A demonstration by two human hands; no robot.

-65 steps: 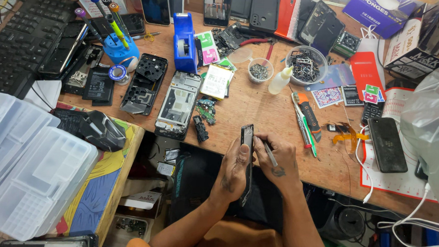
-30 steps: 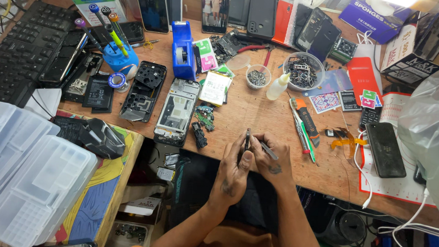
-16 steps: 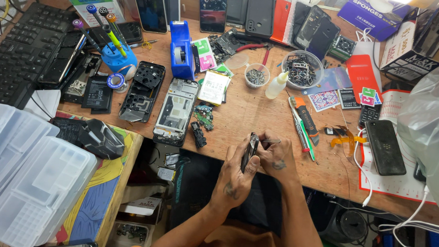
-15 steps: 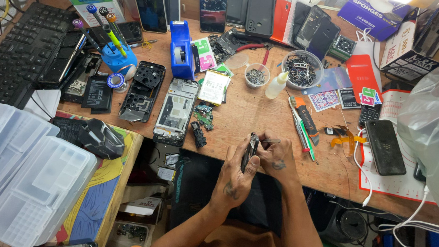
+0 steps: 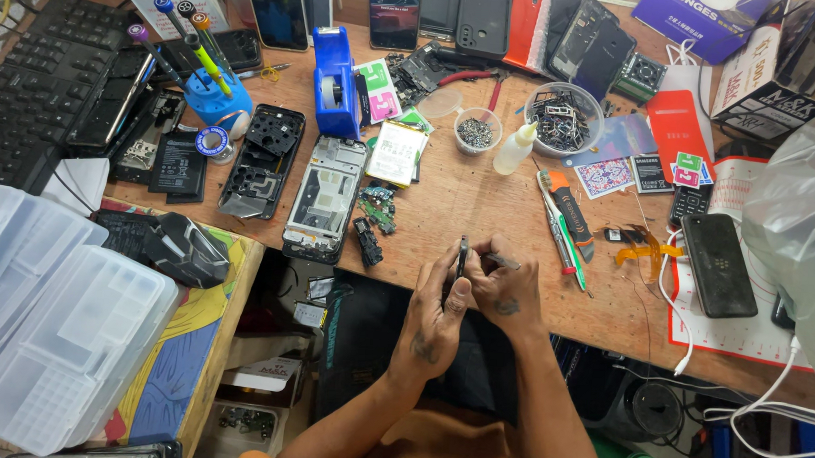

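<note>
- At the near edge of the cluttered wooden worktop [image 5: 482, 200], the left hand [image 5: 436, 313] is closed around a thin dark phone part [image 5: 461, 259], held edge-up so only its narrow side shows; the part sits just above the worktop's edge, over the person's lap.
- The right hand [image 5: 505, 293] is closed on a slim grey metal tool [image 5: 500, 261], its tip lying against the top of the part; how it bites I cannot tell.
- Risk, as I judge it: the part is pinched by its edges, so a slip of the tool could jab the left fingers [image 5: 457, 291] or scratch the part.
- Too much levering on so thin a piece could bend or crack it.
- Held beyond the worktop's edge, a lost grip would likely drop it to the floor among the dark boxes below.
- Just beside the hands lie a small green circuit board [image 5: 376, 205] and a bare silver phone frame [image 5: 325, 198]; a jolting elbow could sweep loose bits off.
- Against two seconds ago: the part stood taller and higher then, with the hands a little apart; now it is lowered, the hands are pressed together, and the tool has come across to its top edge.
- The worktop's litter looks unmoved.
</note>
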